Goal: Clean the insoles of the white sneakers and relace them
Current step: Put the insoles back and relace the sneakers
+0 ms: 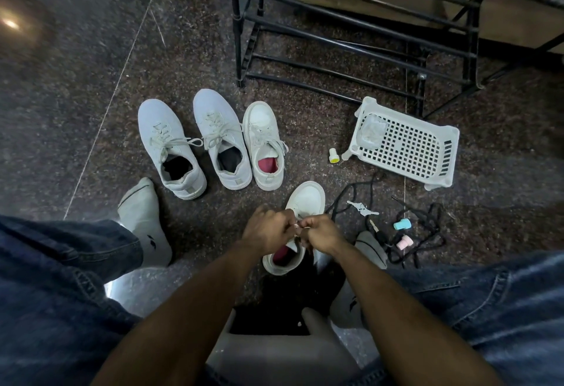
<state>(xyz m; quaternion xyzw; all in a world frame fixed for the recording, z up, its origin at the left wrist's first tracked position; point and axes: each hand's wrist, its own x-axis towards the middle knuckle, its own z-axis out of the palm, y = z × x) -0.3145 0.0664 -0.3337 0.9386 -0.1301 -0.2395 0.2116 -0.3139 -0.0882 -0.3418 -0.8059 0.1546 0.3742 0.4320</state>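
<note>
A white sneaker (306, 199) with a pink insole lies on the floor between my feet, toe pointing away. Both hands hover over its lacing area. My left hand (268, 230) and my right hand (320, 234) each pinch a bit of white lace, knuckles nearly touching. Its partner sneaker (264, 144), laced and with a pink insole showing, stands further off. Left of that one stand two more white laced sneakers (171, 147) (221, 138) with dark insides.
A white perforated plastic basket (406, 144) lies at the right, a black metal rack (351, 28) behind it. Black laces (424, 233), a small yellow-capped bottle (333, 155), blue and pink caps, and a key lie on the granite floor. I sit on a grey stool (283, 352).
</note>
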